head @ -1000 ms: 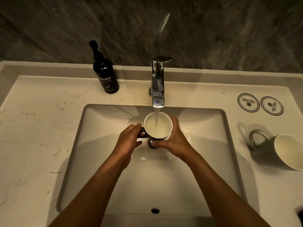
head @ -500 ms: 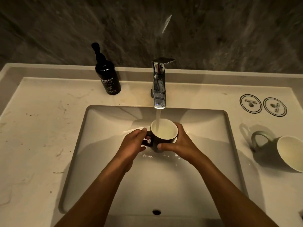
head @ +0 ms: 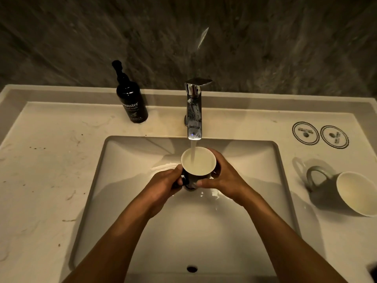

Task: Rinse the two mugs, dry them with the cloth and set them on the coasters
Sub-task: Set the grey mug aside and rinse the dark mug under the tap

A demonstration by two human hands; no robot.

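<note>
A dark mug point(head: 198, 162) with a pale inside is held upright over the sink basin point(head: 130, 180), right under the chrome tap point(head: 194, 111). Water runs from the spout into it. My left hand point(head: 165, 181) grips the mug's handle side and my right hand point(head: 222, 177) wraps its right wall. A second grey mug point(head: 344, 190) rests tilted on the counter at the right, handle to the left, mouth facing right. Two round printed coasters point(head: 305, 133) point(head: 334, 137) lie flat behind it. No cloth is in view.
A black hand-wash pump bottle point(head: 130, 99) stands on the counter left of the tap. The overflow hole point(head: 192, 268) sits at the basin's near wall. A dark stone wall rises behind the counter ledge. Brown specks mark the left counter point(head: 40, 180).
The mug has stayed under the running water, shifting slightly in my hands; my view has tipped a little, so everything sits lower in frame.
</note>
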